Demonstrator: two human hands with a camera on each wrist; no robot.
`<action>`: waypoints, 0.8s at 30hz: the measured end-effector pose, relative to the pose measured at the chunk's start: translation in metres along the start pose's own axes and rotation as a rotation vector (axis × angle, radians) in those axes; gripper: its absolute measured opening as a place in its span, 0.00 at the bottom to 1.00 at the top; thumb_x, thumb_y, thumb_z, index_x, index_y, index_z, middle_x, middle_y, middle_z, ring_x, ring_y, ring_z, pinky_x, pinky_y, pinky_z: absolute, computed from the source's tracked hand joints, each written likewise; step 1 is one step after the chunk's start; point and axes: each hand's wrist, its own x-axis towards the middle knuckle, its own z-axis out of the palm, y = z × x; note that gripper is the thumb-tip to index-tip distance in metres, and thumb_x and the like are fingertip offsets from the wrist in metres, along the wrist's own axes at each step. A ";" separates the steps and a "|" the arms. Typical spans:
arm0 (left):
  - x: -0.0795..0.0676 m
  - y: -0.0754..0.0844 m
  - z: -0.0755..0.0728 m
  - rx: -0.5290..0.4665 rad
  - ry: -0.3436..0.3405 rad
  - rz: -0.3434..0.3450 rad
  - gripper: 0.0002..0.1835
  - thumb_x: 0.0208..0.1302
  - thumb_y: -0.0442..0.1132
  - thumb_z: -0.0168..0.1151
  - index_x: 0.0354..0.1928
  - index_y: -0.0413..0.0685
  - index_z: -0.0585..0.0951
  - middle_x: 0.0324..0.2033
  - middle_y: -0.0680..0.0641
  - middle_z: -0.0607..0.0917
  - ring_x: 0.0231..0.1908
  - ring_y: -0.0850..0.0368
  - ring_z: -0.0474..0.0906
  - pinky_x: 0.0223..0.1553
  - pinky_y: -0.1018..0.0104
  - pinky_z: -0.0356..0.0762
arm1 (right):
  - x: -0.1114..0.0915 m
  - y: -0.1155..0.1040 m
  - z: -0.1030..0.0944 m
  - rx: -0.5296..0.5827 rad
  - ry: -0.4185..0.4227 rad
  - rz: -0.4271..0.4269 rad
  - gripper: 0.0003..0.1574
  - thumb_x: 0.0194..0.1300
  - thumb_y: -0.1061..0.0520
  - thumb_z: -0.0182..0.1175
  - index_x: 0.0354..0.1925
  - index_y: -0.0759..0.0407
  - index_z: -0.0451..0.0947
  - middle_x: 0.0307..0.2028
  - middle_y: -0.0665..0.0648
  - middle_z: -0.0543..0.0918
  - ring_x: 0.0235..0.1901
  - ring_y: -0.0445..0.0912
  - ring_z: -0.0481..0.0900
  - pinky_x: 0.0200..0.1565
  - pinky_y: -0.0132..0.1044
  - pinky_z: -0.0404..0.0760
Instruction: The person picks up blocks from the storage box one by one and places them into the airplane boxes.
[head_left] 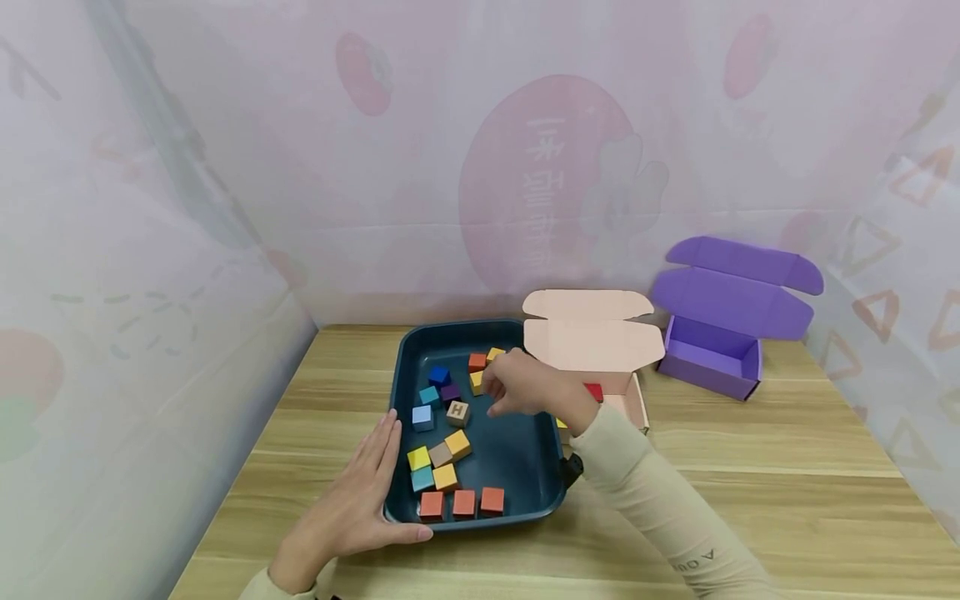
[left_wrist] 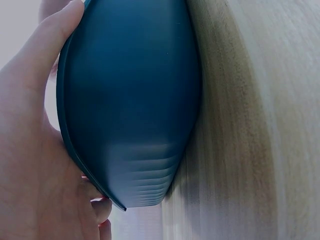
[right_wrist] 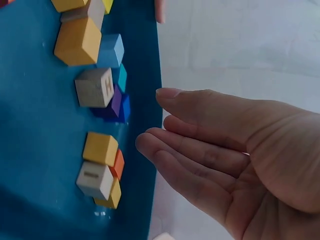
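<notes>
Right hand, fingers apart, hides pale block from head view; left hand, fingers straight, touches pan.

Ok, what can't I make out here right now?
Head: the bar-marked cube, likely behind the right hand.
Head: part of the inside of the beige box, behind the right arm.
Left wrist: the contents of the pan, hidden by its wall.
Right wrist: a pale thing, cut off by the bottom edge.

Right hand — blocks in blue tray
</notes>
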 end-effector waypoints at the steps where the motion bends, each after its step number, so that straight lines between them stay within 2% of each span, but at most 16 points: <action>1: 0.000 0.000 0.000 0.000 -0.001 0.000 0.78 0.45 0.88 0.62 0.86 0.45 0.42 0.87 0.42 0.40 0.84 0.36 0.46 0.77 0.28 0.58 | 0.002 -0.002 0.002 0.005 -0.009 -0.005 0.16 0.64 0.59 0.76 0.49 0.60 0.88 0.46 0.58 0.91 0.45 0.46 0.88 0.53 0.41 0.90; 7: 0.001 0.002 0.002 0.003 0.002 0.001 0.78 0.45 0.88 0.61 0.86 0.45 0.42 0.87 0.41 0.40 0.84 0.36 0.46 0.75 0.27 0.61 | 0.011 -0.008 0.015 0.030 -0.057 -0.029 0.18 0.65 0.59 0.75 0.52 0.63 0.88 0.48 0.60 0.91 0.46 0.46 0.87 0.55 0.41 0.89; 12: 0.001 0.002 0.001 0.006 0.011 0.006 0.78 0.45 0.88 0.61 0.86 0.46 0.42 0.87 0.42 0.40 0.84 0.36 0.46 0.75 0.27 0.61 | 0.021 -0.012 0.027 0.021 -0.120 -0.017 0.19 0.64 0.58 0.76 0.53 0.59 0.88 0.49 0.56 0.91 0.45 0.42 0.86 0.54 0.36 0.89; 17: 0.002 0.001 0.000 0.012 0.010 0.018 0.79 0.45 0.89 0.60 0.86 0.45 0.42 0.86 0.41 0.40 0.84 0.37 0.46 0.77 0.29 0.59 | 0.030 -0.013 0.039 0.013 -0.178 0.015 0.21 0.62 0.59 0.77 0.54 0.56 0.88 0.50 0.54 0.90 0.44 0.41 0.84 0.53 0.36 0.89; 24: 0.002 0.001 0.001 0.006 0.010 0.024 0.79 0.45 0.88 0.61 0.86 0.45 0.42 0.86 0.41 0.40 0.85 0.37 0.45 0.78 0.30 0.57 | 0.037 -0.015 0.051 -0.024 -0.224 0.041 0.15 0.60 0.60 0.78 0.46 0.54 0.89 0.43 0.52 0.90 0.36 0.41 0.81 0.45 0.32 0.88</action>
